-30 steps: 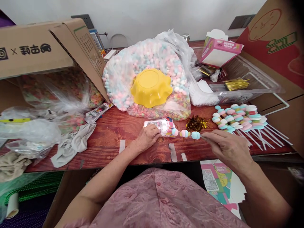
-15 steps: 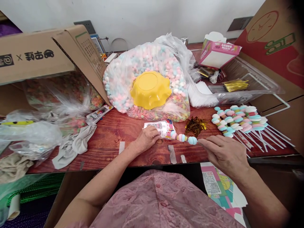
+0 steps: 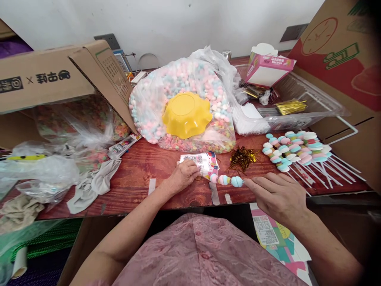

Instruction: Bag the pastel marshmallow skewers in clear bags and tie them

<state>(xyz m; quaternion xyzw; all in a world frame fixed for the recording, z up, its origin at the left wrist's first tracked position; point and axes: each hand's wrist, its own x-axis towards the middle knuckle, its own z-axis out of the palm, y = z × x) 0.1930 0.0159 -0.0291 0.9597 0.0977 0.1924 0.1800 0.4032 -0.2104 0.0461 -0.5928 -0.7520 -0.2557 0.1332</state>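
Pastel marshmallow skewer (image 3: 226, 180) lies level just above the worktop (image 3: 166, 159) front edge, between both hands: three pieces on it, pink, a mixed one, blue. Tip end meets the printed sleeve bag (image 3: 202, 163), held down on the wood by the left hand (image 3: 183, 176), fingers curled and pinching the bag's near edge. Right hand (image 3: 278, 195) lies palm down, fingers stretched long and narrow toward the skewer, tips closed on the stick end right beside the blue piece; stick itself mostly hidden under the fingers.

Step, as a judgement: bagging the skewer, sliding its candy end into the sleeve. Next move looks like it calls for the bag mouth being held open while the stick is pushed straight along its own line, so pieces don't snag on the film.

Both forearms come in from the near edge, elbows low, wrists roughly flat, the right wrist off the worktop edge.

Gold twist ties (image 3: 242, 157) sit just behind the skewer. Pile of finished skewers (image 3: 293, 150) to the skewer's right, sticks fanning outward. Behind it: big clear bag of marshmallows (image 3: 181, 81) with a yellow bowl (image 3: 186, 114) upside down on it. Open cardboard box (image 3: 59, 75) far left of the skewer, grey cloth (image 3: 95, 182) below that.
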